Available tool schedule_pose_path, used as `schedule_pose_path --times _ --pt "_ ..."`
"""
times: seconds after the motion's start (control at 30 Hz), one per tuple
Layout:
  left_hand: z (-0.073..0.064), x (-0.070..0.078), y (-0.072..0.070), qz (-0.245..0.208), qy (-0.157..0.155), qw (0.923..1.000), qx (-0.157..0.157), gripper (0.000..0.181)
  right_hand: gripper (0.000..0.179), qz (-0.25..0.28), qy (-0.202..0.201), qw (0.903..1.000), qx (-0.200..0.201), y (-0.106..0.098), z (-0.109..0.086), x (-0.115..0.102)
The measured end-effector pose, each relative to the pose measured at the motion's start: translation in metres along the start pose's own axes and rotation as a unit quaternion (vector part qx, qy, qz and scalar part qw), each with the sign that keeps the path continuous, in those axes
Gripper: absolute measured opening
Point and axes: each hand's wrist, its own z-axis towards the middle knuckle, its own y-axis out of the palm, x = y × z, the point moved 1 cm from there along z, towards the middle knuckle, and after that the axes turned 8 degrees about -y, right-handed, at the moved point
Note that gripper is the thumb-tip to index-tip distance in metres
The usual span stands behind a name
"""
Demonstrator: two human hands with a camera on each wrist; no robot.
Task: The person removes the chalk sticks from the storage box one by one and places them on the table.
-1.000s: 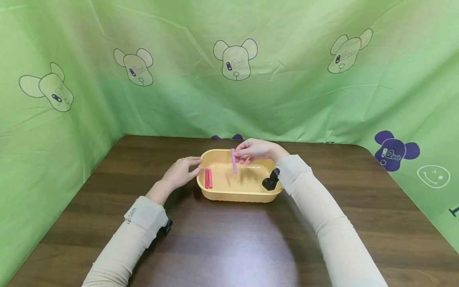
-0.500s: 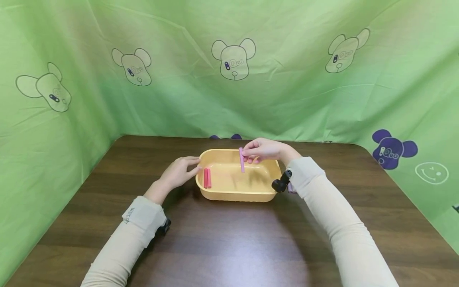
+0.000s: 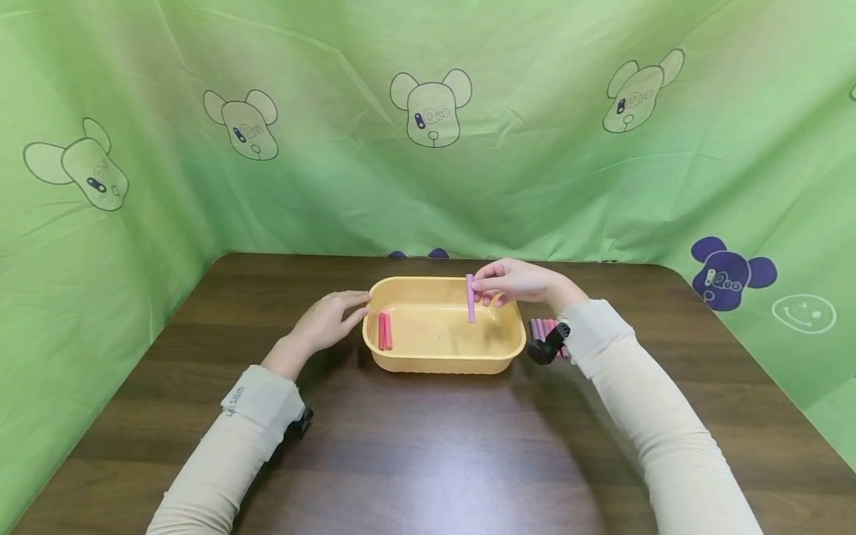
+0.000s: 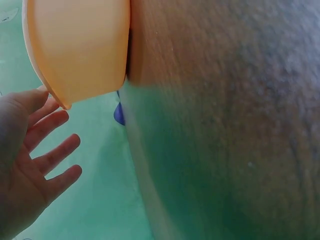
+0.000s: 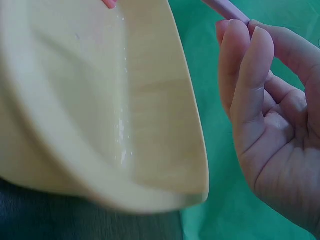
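A yellow oval tub (image 3: 435, 364) stands on the table. My right hand (image 3: 518, 282) pinches a slim purple stick (image 3: 471, 299) by its upper part, between thumb and fingertips. The stick hangs nearly upright over the tub's right end; the right wrist view shows only its lower end (image 5: 227, 9) at the top. At the tub's left rim rests my left hand (image 3: 324, 319), its fingers loosely extended. In the left wrist view, thumb and fingertips of that hand (image 4: 37, 155) meet the rim. Two red-pink sticks (image 3: 384, 331) lie side by side inside the tub's left end.
Several purple and pink sticks (image 3: 539, 328) lie right of the tub, partly hidden by the black wrist camera (image 3: 548, 346). The brown wooden table (image 3: 401, 453) ends at a green printed curtain (image 3: 321, 200) behind and at both sides.
My right hand has moved to the right with the purple stick, from mid-tub to its right end. The sticks beside the tub have come into view. My left hand stays at the rim.
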Motion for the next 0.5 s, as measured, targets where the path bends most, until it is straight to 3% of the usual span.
schedule_pose_path --times 0.5 --pt "0.001 0.001 0.0 0.016 0.006 0.9998 -0.004 0.038 0.017 0.006 -0.017 0.9995 0.024 -0.013 -0.029 0.016"
